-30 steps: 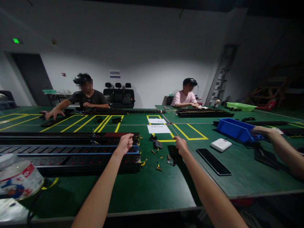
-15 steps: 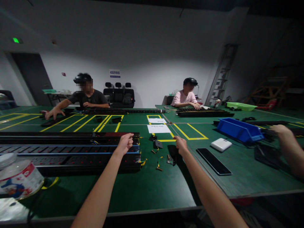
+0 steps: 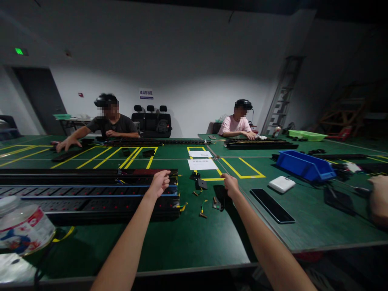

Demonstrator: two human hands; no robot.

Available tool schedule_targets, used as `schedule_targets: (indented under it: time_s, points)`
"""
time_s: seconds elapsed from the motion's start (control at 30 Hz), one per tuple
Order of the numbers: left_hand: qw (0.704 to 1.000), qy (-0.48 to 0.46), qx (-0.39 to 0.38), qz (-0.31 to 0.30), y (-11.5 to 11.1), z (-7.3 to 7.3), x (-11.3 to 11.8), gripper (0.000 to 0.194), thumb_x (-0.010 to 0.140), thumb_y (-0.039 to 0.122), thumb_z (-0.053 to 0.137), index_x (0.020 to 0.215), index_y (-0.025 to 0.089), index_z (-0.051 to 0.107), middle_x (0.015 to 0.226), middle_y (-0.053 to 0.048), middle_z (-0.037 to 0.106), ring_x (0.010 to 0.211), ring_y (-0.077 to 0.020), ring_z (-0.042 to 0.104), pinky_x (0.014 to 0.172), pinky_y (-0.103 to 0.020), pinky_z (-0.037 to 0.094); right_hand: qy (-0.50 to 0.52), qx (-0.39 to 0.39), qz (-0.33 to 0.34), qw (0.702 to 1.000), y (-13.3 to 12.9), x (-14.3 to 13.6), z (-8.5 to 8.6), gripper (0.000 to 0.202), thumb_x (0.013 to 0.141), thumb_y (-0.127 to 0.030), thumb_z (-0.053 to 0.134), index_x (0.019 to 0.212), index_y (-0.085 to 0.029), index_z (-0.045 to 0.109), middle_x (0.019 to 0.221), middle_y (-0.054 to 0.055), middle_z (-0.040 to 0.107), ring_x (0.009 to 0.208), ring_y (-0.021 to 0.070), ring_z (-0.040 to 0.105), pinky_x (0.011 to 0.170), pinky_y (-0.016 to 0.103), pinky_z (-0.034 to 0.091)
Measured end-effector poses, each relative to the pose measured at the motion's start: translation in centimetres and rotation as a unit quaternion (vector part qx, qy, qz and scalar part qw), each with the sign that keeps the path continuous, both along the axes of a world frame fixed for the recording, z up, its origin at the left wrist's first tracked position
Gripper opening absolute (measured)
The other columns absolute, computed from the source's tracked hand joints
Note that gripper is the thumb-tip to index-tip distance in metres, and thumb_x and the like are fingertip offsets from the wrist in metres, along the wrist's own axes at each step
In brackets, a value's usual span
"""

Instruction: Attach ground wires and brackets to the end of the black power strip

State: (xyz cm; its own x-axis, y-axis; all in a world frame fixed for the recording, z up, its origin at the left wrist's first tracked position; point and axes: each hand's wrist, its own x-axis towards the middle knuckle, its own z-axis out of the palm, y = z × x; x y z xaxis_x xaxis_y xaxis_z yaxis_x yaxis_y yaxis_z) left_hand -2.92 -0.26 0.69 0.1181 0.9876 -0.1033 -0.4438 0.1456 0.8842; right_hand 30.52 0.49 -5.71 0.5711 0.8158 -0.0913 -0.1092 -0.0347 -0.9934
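Note:
My left hand [image 3: 159, 184] is closed in a loose fist, with nothing visible in it, over the right end of several long black socket strips [image 3: 121, 205] with red dots. My right hand [image 3: 230, 185] is likewise closed with nothing seen in it, over the green table [image 3: 169, 246]. Between the hands lie a small black plate [image 3: 201, 184], a brass-coloured screw [image 3: 203, 216], a yellow-green wire [image 3: 204, 206] and a metal end plate [image 3: 216, 205]. Two white paper sheets, the nearer one with printed text [image 3: 202, 164], lie farther back.
A phone [image 3: 272, 205], a white box-like device [image 3: 281, 184] and a blue bin [image 3: 306, 165] are on the right. At left stands a clear jar [image 3: 24, 226]. Two people sit across the table. Another person's hand [image 3: 379, 200] shows at the right edge.
My two hands stay where they were. The other person's hand at the right edge has drawn back towards the edge, uncovering a white item and a screwdriver-like tool.

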Motion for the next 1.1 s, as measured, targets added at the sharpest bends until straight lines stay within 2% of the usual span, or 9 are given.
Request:
schedule_targets:
  time_s: [1.1]
  points:
    - [1.0,0.003,0.001,0.004,0.22,-0.28,-0.07,0.031,0.069,0.022,0.074,0.071,0.02,0.043,0.044,0.016,0.023,0.033,-0.0013,0.02,0.035,-0.015,0.009,0.002,0.005,0.006,1.0,-0.33,-0.11,0.26,0.012,0.069,-0.027,0.061,0.07,-0.015,0.061,0.043,-0.011,0.027,0.037,0.0061,0.021,0.035,0.02,0.014]
